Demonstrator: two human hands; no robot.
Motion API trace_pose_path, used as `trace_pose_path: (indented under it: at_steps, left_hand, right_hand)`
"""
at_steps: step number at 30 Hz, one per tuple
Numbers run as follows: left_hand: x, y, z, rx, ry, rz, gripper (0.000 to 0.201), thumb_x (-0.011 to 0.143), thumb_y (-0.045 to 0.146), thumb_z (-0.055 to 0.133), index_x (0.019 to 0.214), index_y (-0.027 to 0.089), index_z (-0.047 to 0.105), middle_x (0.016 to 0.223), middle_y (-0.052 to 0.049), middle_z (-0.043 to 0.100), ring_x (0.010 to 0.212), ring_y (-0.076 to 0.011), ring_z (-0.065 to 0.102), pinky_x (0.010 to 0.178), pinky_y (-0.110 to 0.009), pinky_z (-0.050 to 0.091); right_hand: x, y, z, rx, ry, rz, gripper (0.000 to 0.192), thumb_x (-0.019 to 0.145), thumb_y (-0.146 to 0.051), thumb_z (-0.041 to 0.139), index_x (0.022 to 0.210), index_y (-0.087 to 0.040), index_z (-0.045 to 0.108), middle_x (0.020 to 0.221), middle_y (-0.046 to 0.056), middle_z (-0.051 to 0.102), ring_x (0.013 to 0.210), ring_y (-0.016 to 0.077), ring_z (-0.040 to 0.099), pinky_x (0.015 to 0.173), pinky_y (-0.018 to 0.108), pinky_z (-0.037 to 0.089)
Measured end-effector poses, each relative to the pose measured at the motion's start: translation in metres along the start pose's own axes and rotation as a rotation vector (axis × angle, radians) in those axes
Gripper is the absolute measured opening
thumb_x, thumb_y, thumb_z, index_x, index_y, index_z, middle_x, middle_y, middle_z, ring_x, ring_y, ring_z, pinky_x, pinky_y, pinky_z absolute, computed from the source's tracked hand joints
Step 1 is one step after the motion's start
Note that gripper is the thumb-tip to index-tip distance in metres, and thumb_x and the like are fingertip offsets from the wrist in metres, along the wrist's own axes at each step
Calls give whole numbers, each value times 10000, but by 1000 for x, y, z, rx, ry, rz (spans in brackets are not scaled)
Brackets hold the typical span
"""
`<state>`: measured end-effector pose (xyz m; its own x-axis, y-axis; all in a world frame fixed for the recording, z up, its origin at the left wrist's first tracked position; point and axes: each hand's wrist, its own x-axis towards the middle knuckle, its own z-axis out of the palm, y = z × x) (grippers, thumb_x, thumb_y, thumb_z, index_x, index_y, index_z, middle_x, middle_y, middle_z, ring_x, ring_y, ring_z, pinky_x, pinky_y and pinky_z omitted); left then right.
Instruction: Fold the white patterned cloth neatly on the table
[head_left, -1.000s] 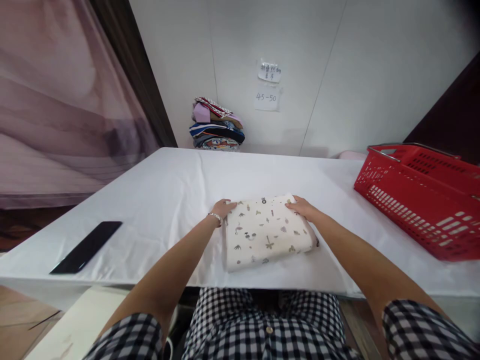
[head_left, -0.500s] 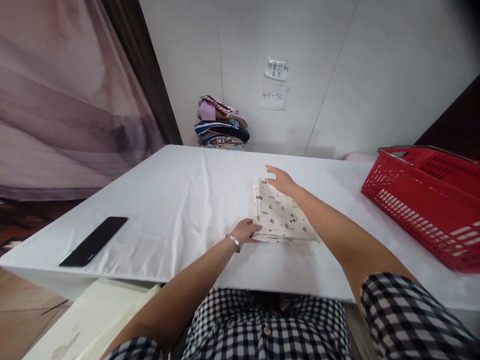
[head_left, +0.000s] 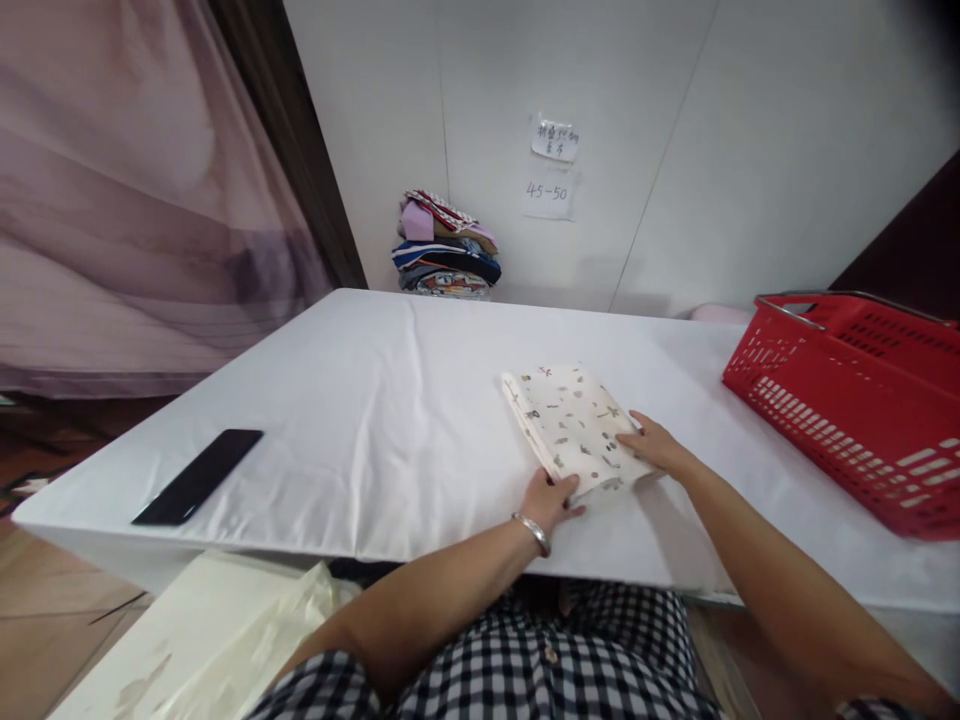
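Observation:
A folded cream cloth (head_left: 574, 420) with small printed motifs lies turned at an angle on the white-covered table (head_left: 450, 400), its near edge slightly raised. My left hand (head_left: 553, 497), with a silver bracelet at the wrist, grips the near left corner, thumb on top and fingers underneath. On the right edge of the cloth is my right hand (head_left: 651, 443), its thumb over the print and the other fingers at the side and partly hidden below. Both hands are closed on the cloth.
A red plastic basket (head_left: 847, 400) stands on the right of the table. A flat black object (head_left: 199, 477) lies at the left. Behind the table is a stack of folded fabrics (head_left: 448, 250) against the wall. A pale box (head_left: 180, 630) sits below the front left edge.
My right hand has come from the cloth's far edge down to its right side. The left hand has shifted right along the near corner, and the cloth has turned, its near edge lifting.

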<state>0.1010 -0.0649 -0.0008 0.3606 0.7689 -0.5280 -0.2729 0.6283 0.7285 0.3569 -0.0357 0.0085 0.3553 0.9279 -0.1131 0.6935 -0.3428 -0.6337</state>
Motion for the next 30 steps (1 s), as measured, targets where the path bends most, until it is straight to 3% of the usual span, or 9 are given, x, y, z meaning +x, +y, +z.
trace_pose_path:
  at_steps: [5,9,11,12,15,17,21,26,30]
  left_hand:
    - [-16,-42,47,-12,-86,-49,325,618,229,742,827,157,504,767,-16,608,675,-128,624,652,-283,536]
    - [-22,-40,59,262,-402,-172,209,651,233,697,730,138,529,633,-10,583,608,-140,626,647,-307,515]
    - [-17,-20,47,510,-426,66,101,713,220,622,742,145,562,647,-20,598,637,-141,624,669,-310,511]
    - [-11,-5,36,667,-387,287,57,735,204,586,762,154,586,686,-28,616,674,-147,623,696,-318,510]
    - [12,49,-8,1077,-118,947,198,769,164,516,939,182,616,968,-76,644,954,-191,581,884,-377,455]
    - [31,81,-37,1314,22,1148,350,745,139,531,1092,169,574,1165,-111,579,1142,-238,480,976,-425,386]
    - [69,115,-64,1757,26,1121,641,678,33,508,1292,197,429,1406,-92,377,1324,-273,270,1033,-466,312]
    - [96,119,-56,1923,-35,967,512,730,69,481,1234,162,492,1317,-97,481,1136,-228,499,926,-348,435]
    - [75,109,-67,1961,2,1017,422,761,123,477,1175,175,534,1204,-85,567,990,-222,573,810,-337,480]
  right_hand:
    - [33,-25,-31,-234,59,-238,600,757,-269,571,1335,-221,417,1168,75,604,996,240,589,873,370,461]
    - [55,-36,-43,-433,250,-347,528,778,-230,534,1300,-193,465,1259,113,542,1167,306,473,978,474,364]
    - [52,-35,-37,-389,274,-363,492,777,-228,531,1264,-168,502,1258,117,544,1186,296,462,995,469,356]
    - [46,-33,-32,-338,270,-370,447,785,-235,519,1227,-173,535,1241,105,561,1173,278,479,994,452,368]
    - [11,-29,-15,-159,222,-402,319,828,-283,462,1097,-211,619,1124,59,637,1062,223,570,930,391,442]
    - [-20,-28,-3,-112,197,-476,312,844,-335,455,1080,-220,625,1103,56,647,1027,217,588,872,368,475]
    - [-69,-27,19,-328,159,-685,392,841,-351,497,1206,-217,539,1182,83,598,1074,246,545,889,399,435]
    - [-74,-19,35,-577,245,-677,467,811,-160,482,1277,-170,460,1280,123,516,1158,264,454,938,433,351]
    - [-67,-10,29,-585,227,-701,490,794,-85,451,1275,-177,463,1252,101,545,1132,234,479,911,395,371]
